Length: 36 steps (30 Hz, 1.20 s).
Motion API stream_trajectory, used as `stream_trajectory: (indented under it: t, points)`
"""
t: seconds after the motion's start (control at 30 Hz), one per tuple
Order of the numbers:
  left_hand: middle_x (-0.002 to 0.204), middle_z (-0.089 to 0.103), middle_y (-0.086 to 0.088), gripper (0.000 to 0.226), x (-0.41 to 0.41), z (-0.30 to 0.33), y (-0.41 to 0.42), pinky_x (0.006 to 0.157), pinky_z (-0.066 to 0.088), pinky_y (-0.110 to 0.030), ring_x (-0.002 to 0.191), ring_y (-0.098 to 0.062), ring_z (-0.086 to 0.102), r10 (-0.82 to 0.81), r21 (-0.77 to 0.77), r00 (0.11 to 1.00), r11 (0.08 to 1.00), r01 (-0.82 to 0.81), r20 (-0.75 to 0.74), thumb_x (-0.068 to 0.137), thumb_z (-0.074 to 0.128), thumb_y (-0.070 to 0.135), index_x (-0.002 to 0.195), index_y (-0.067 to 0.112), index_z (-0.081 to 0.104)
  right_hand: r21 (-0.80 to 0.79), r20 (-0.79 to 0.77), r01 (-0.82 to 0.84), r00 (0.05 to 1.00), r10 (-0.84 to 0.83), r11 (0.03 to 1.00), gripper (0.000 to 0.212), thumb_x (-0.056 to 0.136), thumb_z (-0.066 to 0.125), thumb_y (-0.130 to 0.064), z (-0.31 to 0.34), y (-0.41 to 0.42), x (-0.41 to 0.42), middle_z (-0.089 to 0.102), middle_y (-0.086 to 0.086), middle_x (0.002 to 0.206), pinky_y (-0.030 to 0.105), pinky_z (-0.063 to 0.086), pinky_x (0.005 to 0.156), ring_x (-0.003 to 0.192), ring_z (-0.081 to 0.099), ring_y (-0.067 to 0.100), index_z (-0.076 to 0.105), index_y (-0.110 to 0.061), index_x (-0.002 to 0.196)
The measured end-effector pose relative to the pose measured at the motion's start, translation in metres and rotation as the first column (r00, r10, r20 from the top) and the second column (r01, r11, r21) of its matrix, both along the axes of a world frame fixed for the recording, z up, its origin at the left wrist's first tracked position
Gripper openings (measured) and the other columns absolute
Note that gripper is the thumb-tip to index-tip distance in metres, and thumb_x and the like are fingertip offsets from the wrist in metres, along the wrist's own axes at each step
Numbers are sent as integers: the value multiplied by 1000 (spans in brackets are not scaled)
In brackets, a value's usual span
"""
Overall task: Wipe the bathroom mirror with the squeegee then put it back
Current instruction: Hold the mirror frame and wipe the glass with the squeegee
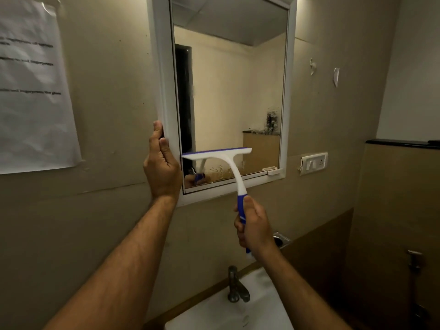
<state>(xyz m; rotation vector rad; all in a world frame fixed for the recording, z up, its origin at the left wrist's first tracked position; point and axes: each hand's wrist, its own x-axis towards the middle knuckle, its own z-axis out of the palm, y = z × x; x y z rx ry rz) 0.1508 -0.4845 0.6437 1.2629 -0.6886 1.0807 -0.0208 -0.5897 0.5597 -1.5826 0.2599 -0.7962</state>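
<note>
Above a white washbasin (262,303) in a dimly lit bathroom, a person works a squeegee (228,167) across the lower part of a wall-mounted mirror (235,91). The right hand (253,225) is wrapped around the tool's blue grip, fingers curled tight about it, with the white neck rising up and to the left from the fist to the broad blade. That blade, edged in blue along its top, lies nearly level against the glass low in the pane, spanning from the left inner edge of the frame to about the middle. The left hand (162,167) grips the outer left edge of the mirror's white frame (164,96), thumb pointing up along the side and fingers hooked around the front of the frame. Water droplets and streaks cling to the glass just beneath the blade and farther right near the bottom corner, and a smaller wet patch shows higher on the right side. A reflection of the blue handle and part of a hand appears in the bottom left of the pane. A metal tap (235,287) stands at the back of the basin, directly below the right hand. On the left wall hangs a sheet of paper (33,91) with printed lines too blurred to read. To the right of the mirror sits a white switch plate (314,161), and a small metal fitting (281,239) is partly hidden behind the right wrist.
</note>
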Motion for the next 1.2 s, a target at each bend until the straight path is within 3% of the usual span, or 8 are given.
stream_trajectory:
  t: [0.1, 0.2, 0.27, 0.37, 0.43, 0.7, 0.8, 1.2]
  points:
    - [141, 55, -2, 42, 1, -3, 0, 86, 56, -47, 109, -29, 65, 8, 17, 1000, 1000, -8, 2, 106, 34, 28, 146, 17, 42, 9, 2, -3, 1000, 3, 1000, 39, 101, 31, -45, 6, -2, 4, 46, -3, 54, 22, 32, 40, 41, 37, 8, 54, -16, 94]
    - [142, 54, -3, 40, 0, -5, 0, 93, 54, -41, 117, -24, 62, 18, 14, 1000, 1000, -18, -1, 106, 35, 24, 145, 16, 43, 46, -38, -4, 999, 6, 999, 39, 101, 30, -45, -10, -1, 1, 46, -3, 54, 22, 34, 40, 41, 38, 7, 54, -15, 94]
    - [142, 54, -4, 40, -1, -5, 0, 97, 52, -31, 120, -18, 60, 27, 9, 1000, 1000, -27, -12, 106, 36, 22, 144, 13, 44, 64, -67, 5, 998, 0, 998, 39, 102, 30, -44, -24, 1, -2, 45, -2, 55, 21, 34, 41, 41, 38, 6, 53, -14, 93]
    - [142, 53, -7, 39, -5, -5, 0, 96, 38, 0, 122, 2, 48, 23, 4, 1000, 1000, -23, -19, 106, 37, 15, 143, 7, 46, 54, -77, -5, 997, 10, 999, 38, 102, 30, -41, -31, 1, -6, 44, -1, 56, 20, 33, 41, 40, 37, 5, 53, -13, 90]
    - [142, 52, -7, 38, -7, -5, 0, 95, 33, 4, 121, 10, 40, 23, -1, 1000, 1000, -23, -16, 106, 38, 13, 142, 5, 47, 34, -69, -4, 998, 7, 999, 37, 102, 31, -40, -25, -1, -9, 44, -1, 56, 20, 33, 40, 40, 36, 5, 53, -13, 90]
    - [143, 52, -5, 39, -6, -7, 0, 95, 41, -4, 121, -14, 56, 40, 23, 999, 999, -39, -17, 106, 37, 19, 144, 11, 45, 38, -77, -13, 997, 15, 999, 40, 102, 29, -45, -6, -11, -8, 44, -3, 55, 22, 31, 41, 41, 36, 8, 54, -16, 90]
    - [143, 52, -6, 39, -7, -8, 0, 98, 38, -3, 124, -10, 52, 31, 6, 1000, 1000, -31, -5, 106, 38, 17, 143, 8, 46, 69, -127, -12, 992, 21, 998, 39, 103, 29, -41, -28, -9, -14, 43, -2, 57, 20, 33, 41, 41, 37, 5, 53, -14, 90]
    - [145, 51, -1, 42, -11, -13, 5, 96, 53, -42, 122, -24, 59, 44, 77, 998, 996, -39, -56, 107, 33, 28, 147, 19, 40, 58, -93, -25, 995, 30, 998, 40, 101, 30, -46, 0, -13, -18, 45, -3, 57, 22, 33, 41, 43, 37, 7, 54, -16, 90]
